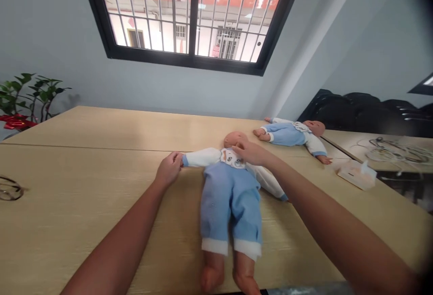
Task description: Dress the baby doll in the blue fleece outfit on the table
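A baby doll (216, 186) in a blue and white outfit lies on its back on the wooden table, its feet towards me. My left hand (169, 167) is closed around the doll's small hand at the end of the outstretched white sleeve (203, 157). Over the doll's chin and collar is my right hand (251, 151), its fingers bent together at the neck of the printed white bib (232, 158). Whether those fingers pinch the cloth is hard to make out. The doll's other arm (270, 183) rests on the table, partly behind my right forearm.
A second, similarly dressed doll (287, 133) lies at the back right. Near it stand a tissue box (356, 174) and coiled cables (399, 149). Black chairs (358, 110) are stacked beyond. A potted plant (29, 96) is at far left, dark-rimmed glasses (10, 189) at the left edge.
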A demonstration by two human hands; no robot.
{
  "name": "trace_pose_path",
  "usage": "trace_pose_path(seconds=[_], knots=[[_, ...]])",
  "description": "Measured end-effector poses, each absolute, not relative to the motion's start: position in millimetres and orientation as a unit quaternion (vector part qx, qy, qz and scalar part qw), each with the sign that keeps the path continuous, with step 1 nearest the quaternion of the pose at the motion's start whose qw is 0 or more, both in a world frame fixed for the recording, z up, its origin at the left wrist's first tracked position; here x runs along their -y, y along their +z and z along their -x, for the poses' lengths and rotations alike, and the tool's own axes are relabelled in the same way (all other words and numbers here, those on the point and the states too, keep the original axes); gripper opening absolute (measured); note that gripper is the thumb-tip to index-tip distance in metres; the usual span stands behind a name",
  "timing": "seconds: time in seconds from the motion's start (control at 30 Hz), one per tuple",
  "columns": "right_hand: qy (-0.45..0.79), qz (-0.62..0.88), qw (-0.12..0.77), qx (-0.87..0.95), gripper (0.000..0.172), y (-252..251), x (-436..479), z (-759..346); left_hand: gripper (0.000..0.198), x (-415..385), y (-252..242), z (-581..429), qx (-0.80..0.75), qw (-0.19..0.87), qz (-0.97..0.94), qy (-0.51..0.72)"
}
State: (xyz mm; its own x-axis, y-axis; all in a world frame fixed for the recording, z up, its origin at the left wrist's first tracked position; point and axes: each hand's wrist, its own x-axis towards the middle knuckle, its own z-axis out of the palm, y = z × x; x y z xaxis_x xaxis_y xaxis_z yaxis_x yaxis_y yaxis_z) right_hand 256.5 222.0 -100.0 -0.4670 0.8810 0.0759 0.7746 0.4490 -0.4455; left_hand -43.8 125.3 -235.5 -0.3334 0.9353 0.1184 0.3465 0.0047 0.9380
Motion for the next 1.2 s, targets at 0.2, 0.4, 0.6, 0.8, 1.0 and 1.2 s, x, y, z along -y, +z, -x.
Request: trace_pose_path(seconds=[0.2, 0.4, 0.6, 0.8, 1.0, 1.2], knots=[[0.292, 0.493, 0.176, 0.801, 0.030, -144, -174, -319, 0.039, -127, -242, 57, -0.717, 0.201, -0.527, 0.410], [0.293, 0.437, 0.216, 0.823, 0.030, -178, -173, -352, 0.042, -127, -244, 55, -0.731, 0.169, -0.557, 0.356], [0.108, 0.523, 0.358, 0.766, 0.019, -195, -176, -358, 0.041, -124, -241, 54, -0.745, 0.146, -0.571, 0.312], [0.059, 0.551, 0.352, 0.755, 0.010, -202, -177, -355, 0.032, -120, -229, 42, -0.743, 0.071, -0.604, 0.279], [-0.007, 0.487, 0.340, 0.805, 0.014, -210, -176, -357, 0.028, -145, -176, -41, -0.604, -0.057, -0.725, 0.327], [-0.037, 0.439, 0.340, 0.831, 0.018, -214, -173, -360, 0.029, -207, -134, -132, -0.380, 0.020, -0.905, 0.190]])
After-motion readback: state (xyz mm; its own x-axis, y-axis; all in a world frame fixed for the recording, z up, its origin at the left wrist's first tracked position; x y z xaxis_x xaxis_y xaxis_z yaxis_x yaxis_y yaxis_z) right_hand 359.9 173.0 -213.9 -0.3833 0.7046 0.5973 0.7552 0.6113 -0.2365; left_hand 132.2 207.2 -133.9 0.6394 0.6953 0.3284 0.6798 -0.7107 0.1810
